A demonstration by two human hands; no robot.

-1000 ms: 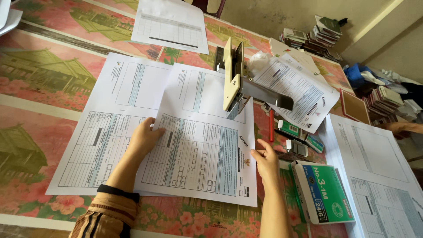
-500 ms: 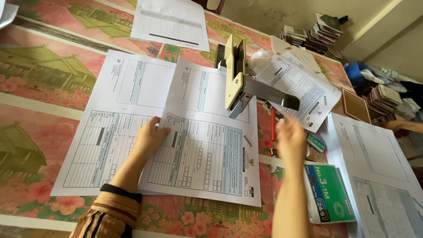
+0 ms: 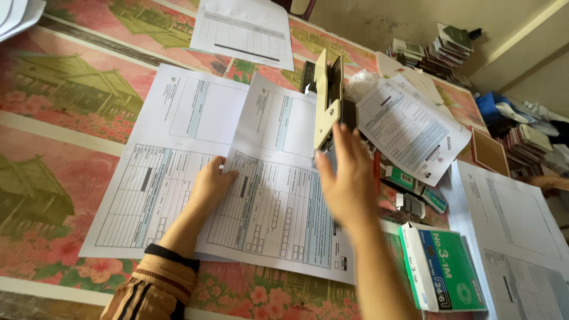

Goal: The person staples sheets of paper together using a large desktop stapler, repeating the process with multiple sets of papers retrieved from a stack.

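At the bottom of the frame a striped brown sleeve [image 3: 148,290] with a dark cuff leads up to the left hand [image 3: 208,185], which lies flat, fingers loosely together, on the left edge of the top form sheet [image 3: 283,195], a white printed page of tables and boxes that sits at a slant just left of frame centre. That sheet overlaps a second form sheet [image 3: 160,166] of the same kind lying to its left. The right hand [image 3: 347,178], blurred, is raised over the top sheet's right side with its fingers spread fairly wide and pointing up the frame; the fingertips reach the base of the heavy-duty stapler [image 3: 327,98], but the blur hides whether they grip it or only touch it. The stapler stands at upper centre on the far edge of the top sheet, a cream metal body with a dark inner part. At lower right lies a green and white staple box [image 3: 450,269], rectangular cardboard, beside a stack of white forms [image 3: 515,219]. Everything rests on a glossy tablecloth [image 3: 53,118] printed with pink flowers and green houses. Farther off, a loose form [image 3: 409,127] lies tilted right of the stapler, and another sheet [image 3: 246,26] lies at top centre.
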